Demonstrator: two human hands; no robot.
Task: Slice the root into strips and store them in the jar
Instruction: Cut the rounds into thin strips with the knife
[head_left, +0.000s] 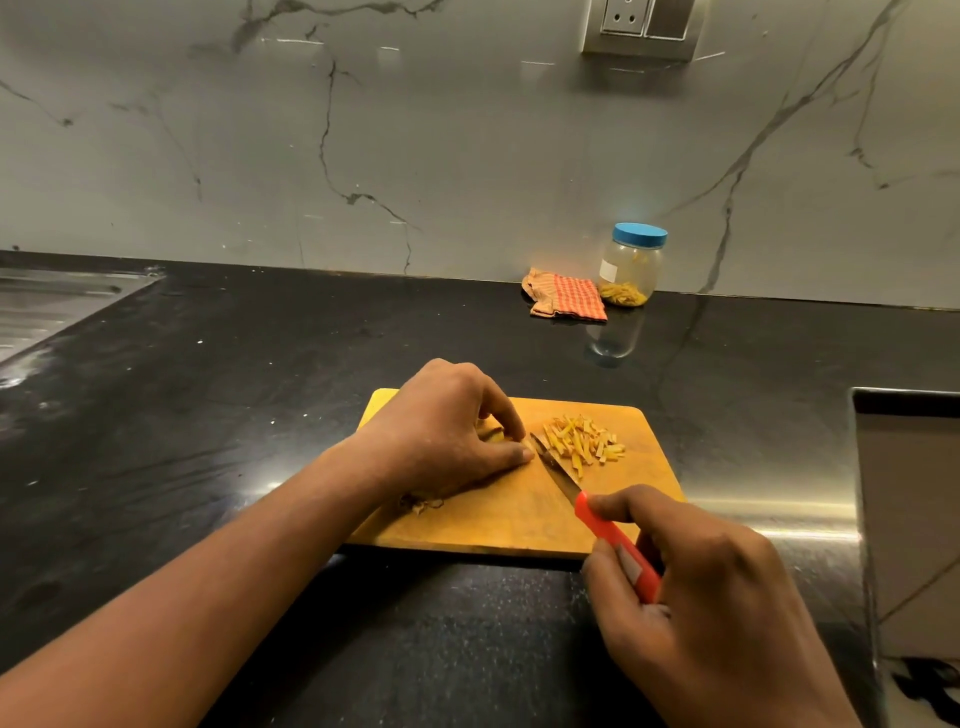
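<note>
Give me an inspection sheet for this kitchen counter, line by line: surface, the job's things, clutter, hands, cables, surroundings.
Surface: black speckled countertop.
Job's things: wooden cutting board; root piece on it, mostly covered; red-handled knife, blade on the board; cut strips piled right of it; jar at the back wall, blue lid on, some strips inside.
Clutter: checked cloth left of the jar; scraps at the board's near-left edge.
Hands: left hand holds the root piece with curled fingers; right hand grips the knife handle.
Cables: nothing seen.
Surroundings: veined wall, socket plate, steel drainboard far left.
</note>
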